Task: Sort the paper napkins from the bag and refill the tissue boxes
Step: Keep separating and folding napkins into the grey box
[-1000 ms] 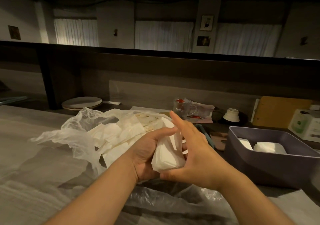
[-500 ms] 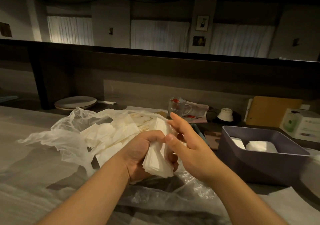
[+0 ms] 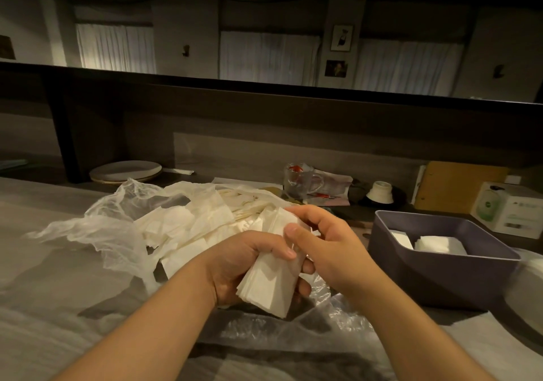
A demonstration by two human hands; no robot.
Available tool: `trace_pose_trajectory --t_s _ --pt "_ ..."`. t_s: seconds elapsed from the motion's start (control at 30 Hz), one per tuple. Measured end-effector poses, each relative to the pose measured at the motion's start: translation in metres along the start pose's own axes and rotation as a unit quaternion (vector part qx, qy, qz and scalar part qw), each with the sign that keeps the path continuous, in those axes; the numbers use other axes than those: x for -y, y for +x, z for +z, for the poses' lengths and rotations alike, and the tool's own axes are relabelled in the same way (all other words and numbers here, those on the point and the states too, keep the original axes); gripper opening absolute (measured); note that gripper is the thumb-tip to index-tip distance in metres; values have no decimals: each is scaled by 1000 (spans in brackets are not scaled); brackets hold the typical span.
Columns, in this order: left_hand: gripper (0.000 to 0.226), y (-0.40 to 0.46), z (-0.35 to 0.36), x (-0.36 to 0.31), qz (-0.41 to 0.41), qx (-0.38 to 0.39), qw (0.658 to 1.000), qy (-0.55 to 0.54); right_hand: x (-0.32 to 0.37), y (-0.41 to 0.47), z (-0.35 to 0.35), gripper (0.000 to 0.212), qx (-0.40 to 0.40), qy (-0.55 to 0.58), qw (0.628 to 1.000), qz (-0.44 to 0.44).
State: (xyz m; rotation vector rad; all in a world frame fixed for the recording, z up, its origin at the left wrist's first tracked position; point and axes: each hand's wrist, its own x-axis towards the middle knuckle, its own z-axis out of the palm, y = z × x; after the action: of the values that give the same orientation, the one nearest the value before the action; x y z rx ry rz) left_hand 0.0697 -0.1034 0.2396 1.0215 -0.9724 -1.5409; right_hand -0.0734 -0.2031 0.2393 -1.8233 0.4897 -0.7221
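Change: a second ago my right hand lay flat along the side of the napkin stack; now its fingers are curled over the stack's top edge, thumb on the near face, pinching the upper sheets.
Left hand: my left hand grips the stack from below and behind, as before, thumb across the front.
Meaning: I judge I've gone from squaring the stack to gripping or thumbing it, ready to carry it over to the box.
Napkin stack: held upright between both hands, above the clear plastic sheet, just in front of the bag.
Bag: the thin white bag lies crumpled and open on the counter, loose napkins spilling from it.
Tissue box: the purple box sits to my right, a few folded napkins low inside, plenty of room left.
Counter: pale and wood-grained; plates, a glass mug and a white carton along the back.
Room: dim, curtained windows, framed pictures on the wall.
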Motion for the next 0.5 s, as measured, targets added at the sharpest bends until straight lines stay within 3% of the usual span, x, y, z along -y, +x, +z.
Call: trace_pose_trajectory --t_s 0.17,0.27,0.33,0.4,0.5 --pt "49 -1 2 -1 1 -8 1000 -6 0 1 0 30 18 -38 999 4" --pt "37 -2 5 -3 7 -39 999 -15 -2 2 2 34 12 -64 998 -2" --pt "29 -2 6 -5 17 -51 996 -71 1 3 3 30 -31 -10 999 7" --pt "36 0 0 -7 43 -72 982 -167 1 8 0 25 -97 21 995 27" --pt "50 3 -9 -9 83 -111 959 -248 -4 13 -5 26 -114 -27 990 72"
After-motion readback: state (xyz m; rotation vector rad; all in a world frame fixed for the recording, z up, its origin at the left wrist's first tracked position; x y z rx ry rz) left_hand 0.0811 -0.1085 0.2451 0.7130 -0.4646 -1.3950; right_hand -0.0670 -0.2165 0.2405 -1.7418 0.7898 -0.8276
